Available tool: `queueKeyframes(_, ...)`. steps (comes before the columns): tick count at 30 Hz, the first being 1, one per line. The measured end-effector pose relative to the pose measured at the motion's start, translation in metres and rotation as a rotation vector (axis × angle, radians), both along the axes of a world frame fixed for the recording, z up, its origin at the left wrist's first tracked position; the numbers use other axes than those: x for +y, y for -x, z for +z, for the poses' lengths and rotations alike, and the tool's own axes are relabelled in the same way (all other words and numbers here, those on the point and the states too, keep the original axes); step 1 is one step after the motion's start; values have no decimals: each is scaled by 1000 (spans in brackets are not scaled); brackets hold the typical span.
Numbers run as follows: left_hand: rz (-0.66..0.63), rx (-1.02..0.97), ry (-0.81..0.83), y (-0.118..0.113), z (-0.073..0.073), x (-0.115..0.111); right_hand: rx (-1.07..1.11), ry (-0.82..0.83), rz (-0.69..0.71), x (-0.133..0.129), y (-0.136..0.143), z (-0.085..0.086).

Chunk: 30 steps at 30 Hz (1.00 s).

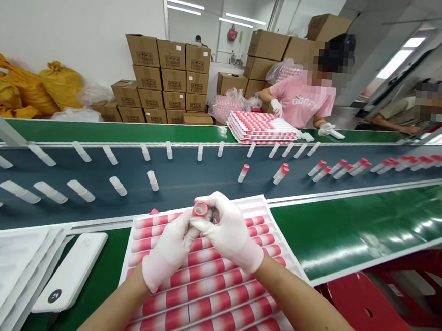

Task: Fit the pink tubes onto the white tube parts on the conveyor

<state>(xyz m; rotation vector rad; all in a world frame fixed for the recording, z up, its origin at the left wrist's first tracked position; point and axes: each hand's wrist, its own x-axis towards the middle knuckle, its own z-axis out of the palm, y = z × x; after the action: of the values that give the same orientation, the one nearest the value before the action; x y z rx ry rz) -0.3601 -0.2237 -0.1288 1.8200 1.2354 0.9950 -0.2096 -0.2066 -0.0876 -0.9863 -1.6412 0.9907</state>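
Observation:
My left hand (171, 247) and my right hand (228, 231), both in white gloves, come together above the tray. A small cap (199, 209) with a red rim is pinched between them, its hollow open end facing up toward me. My right fingers wrap over its far side, while my left fingers close on its lower left. What lies behind the fingers is hidden. Below the hands, a white plastic tray (254, 203) is filled with rows of tubes (210, 302) that fade from red to white, lying on their sides.
Beyond the tray runs a dark conveyor belt (189, 178), carrying upright white tubes (153, 180) and red-topped tubes (244, 173). At left are a white power bank (73, 271) and stacked trays (8, 286). A co-worker (301, 98) stands across the belt by filled trays (260, 125). A red stool (373, 320) is at right.

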Motion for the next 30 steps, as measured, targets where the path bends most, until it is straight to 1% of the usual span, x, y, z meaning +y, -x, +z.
queueKeyframes(2, -62, 49, 51, 10, -1, 8, 13, 33, 12, 11, -10, 0)
queueKeyframes(3, -43, 85, 55, 20, -2, 16, 22, 49, -7, 22, -20, 0)
queueKeyframes(4, 28, 123, 37, 31, -3, 27, 15, 61, -79, 36, -33, -1)
queueKeyframes(5, 151, 156, 2, 44, -5, 41, -10, 68, -192, 54, -49, -3)
queueKeyframes(6, 307, 187, -40, 56, -7, 57, -54, 64, -335, 73, -65, -6)
queueKeyframes(7, 463, 204, -81, 68, -10, 75, -142, 92, -508, 94, -82, -11)
queueKeyframes(8, 589, 229, -108, 78, -12, 93, -191, 117, -595, 114, -97, -18)
queueKeyframes(9, 673, 259, -113, 85, -16, 111, -239, 142, -652, 132, -110, -26)
queueKeyframes(10, 723, 288, -94, 90, -19, 128, -283, 172, -685, 148, -120, -35)
queueKeyframes(12, 731, 335, 27, 93, -27, 157, -365, 224, -702, 171, -132, -52)
queueKeyframes(14, 690, 337, 175, 90, -36, 177, -452, 256, -713, 182, -137, -63)
queueKeyframes(16, 657, 320, 265, 88, -46, 188, -530, 241, -720, 179, -141, -63)
queueKeyframes(17, 654, 315, 281, 88, -50, 191, -566, 215, -719, 173, -144, -60)
queueKeyframes(19, 661, 318, 299, 88, -57, 193, -633, 146, -675, 150, -149, -51)
queueKeyframes(20, 659, 324, 312, 89, -60, 192, -657, 119, -623, 134, -151, -47)
queueKeyframes(21, 647, 331, 325, 90, -62, 190, -697, 94, -539, 116, -153, -44)
queueKeyframes(23, 593, 341, 345, 92, -63, 183, -869, 29, -305, 77, -155, -46)
queueKeyframes(24, 559, 342, 346, 93, -62, 179, -979, -12, -194, 59, -156, -49)
queueKeyframes(25, 524, 340, 338, 94, -58, 174, -1076, -54, -111, 43, -158, -54)
queueKeyframes(26, 492, 333, 321, 94, -53, 168, -1139, -87, -67, 31, -160, -60)
queueKeyframes(27, 465, 325, 296, 94, -46, 162, -1152, -100, -64, 22, -163, -65)
queueKeyframes(28, 436, 305, 254, 93, -38, 154, -1111, -78, -98, 16, -166, -69)
queueKeyframes(30, 357, 215, 136, 86, -18, 134, -974, 15, -160, 11, -170, -72)
